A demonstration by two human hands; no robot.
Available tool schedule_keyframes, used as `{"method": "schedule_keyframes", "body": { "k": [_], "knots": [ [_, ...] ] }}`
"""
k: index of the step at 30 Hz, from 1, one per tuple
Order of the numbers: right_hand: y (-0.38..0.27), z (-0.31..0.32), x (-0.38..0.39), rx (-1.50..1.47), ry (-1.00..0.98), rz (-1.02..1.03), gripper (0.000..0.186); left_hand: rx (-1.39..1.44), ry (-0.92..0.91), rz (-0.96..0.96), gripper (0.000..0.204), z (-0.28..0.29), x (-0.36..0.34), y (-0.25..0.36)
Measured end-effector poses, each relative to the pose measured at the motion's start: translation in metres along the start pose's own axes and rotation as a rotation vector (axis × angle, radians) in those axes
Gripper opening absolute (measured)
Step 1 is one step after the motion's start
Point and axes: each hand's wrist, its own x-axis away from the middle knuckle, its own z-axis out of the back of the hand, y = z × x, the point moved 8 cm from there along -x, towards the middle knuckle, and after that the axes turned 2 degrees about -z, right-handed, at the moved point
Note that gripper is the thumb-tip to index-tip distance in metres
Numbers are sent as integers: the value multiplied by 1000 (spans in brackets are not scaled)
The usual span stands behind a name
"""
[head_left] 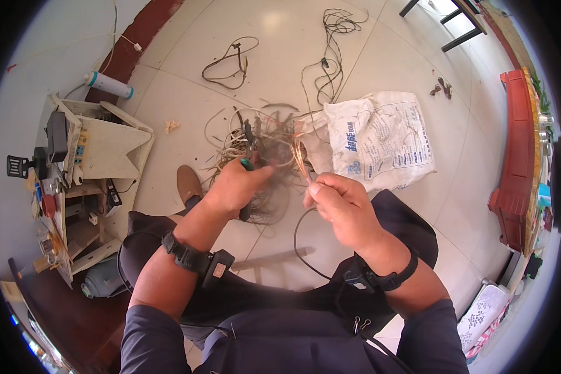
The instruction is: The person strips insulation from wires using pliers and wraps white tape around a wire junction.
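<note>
My left hand (238,184) is closed around pliers (249,136) with dark jaws and a bit of green on the grip. The jaws point away from me, over a tangled heap of cut cable scraps (227,149) on the floor. To the right, my right hand (341,204) pinches a bunch of bare copper wires (299,156). Their free ends fan upward, in front of the edge of a white woven sack (380,140). A blur between the two hands hides part of the heap.
Loose dark cables (227,68) and a long black cord (333,59) lie farther off on the tiles. A worn wooden cabinet (109,146) stands left, with a white-blue cylinder (109,85) behind it. Reddish-brown furniture (516,162) lines the right side. A flat strip (271,258) lies near my legs.
</note>
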Motion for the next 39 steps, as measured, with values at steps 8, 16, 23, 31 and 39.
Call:
{"method": "schedule_keyframes", "body": {
  "k": [8,16,23,31,39],
  "knots": [
    [5,7,-5,-91,-28,11,26,-169,-91,66,22,-11,19,11],
    [-5,5,-9,109,80,49,22,-163,-141,-38,27,-20,27,26],
    [-26,7,-8,532,206,236,20,-283,-134,81,30,-13,23,5],
    [-29,11,-9,562,276,218,21,-547,-31,51,44,-5,24,8],
    [-31,12,-11,592,313,323,19,-1186,-188,-174,38,-16,26,-14]
  ]
}}
